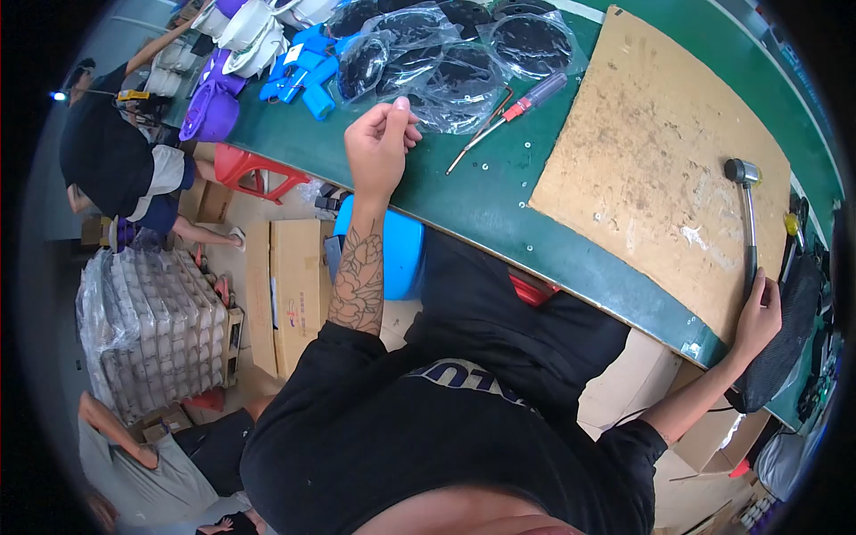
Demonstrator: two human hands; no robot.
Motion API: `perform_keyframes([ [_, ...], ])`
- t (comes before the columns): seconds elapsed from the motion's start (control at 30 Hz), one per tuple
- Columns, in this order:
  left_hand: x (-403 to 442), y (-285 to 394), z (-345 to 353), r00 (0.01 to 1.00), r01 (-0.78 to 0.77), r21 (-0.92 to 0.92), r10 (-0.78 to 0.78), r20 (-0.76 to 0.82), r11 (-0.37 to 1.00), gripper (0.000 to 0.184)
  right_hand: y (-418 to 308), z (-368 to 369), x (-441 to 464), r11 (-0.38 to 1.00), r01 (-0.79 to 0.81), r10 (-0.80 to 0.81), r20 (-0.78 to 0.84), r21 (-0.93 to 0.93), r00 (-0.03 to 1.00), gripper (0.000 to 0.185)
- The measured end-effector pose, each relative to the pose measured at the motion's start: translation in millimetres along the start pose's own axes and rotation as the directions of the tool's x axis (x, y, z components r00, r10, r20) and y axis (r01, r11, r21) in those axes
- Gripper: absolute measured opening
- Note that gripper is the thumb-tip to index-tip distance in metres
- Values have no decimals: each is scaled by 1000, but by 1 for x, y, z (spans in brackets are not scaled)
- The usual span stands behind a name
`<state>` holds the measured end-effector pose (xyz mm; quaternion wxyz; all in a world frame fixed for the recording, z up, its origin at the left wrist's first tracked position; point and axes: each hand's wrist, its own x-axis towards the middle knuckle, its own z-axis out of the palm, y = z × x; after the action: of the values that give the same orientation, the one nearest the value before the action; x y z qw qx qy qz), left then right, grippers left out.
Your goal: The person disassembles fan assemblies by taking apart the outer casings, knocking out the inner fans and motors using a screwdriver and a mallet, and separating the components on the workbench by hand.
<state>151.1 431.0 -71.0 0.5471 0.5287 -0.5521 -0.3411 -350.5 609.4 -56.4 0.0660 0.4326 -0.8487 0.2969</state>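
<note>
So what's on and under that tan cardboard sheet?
On the tan cardboard sheet is a hammer with a black-and-silver head, the right hand at its handle. What the sheet covers can't be seen.

Head-worn view, wide-angle, facing forward and down — wearer's chest (428, 437) nearest; left hand (379, 147) and right hand (758, 316) farther; table (464, 192) spanning the upper field.

There is one hammer (750, 214), one brown board (655, 169).
</note>
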Motion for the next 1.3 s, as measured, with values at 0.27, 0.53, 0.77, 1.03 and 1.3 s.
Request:
perform_keyframes([
  [0.27, 1, 0, 0, 1000, -4, -16, 4, 3, 1000, 31, 5, 3, 2, 1000, 25, -25, -28, 3, 999, 34],
  [0.53, 1, -1, 1, 999, -30, 39, 29, 13, 999, 33, 11, 4, 4, 999, -35, 35, -14, -25, 999, 36],
  [0.77, 1, -4, 2, 998, -52, 42, 51, 30, 998, 33, 13, 3, 3, 997, -49, 47, -32, -60, 998, 39],
  [1.03, 2, -6, 3, 998, -63, 53, 61, 34, 997, 32, 13, 5, 1, 992, -39, 27, -93, -120, 995, 32],
  [1.3, 3, -7, 3, 998, -66, 9, 66, 9, 998, 32, 11, 5, 1, 997, -35, 28, -92, -74, 995, 31],
])
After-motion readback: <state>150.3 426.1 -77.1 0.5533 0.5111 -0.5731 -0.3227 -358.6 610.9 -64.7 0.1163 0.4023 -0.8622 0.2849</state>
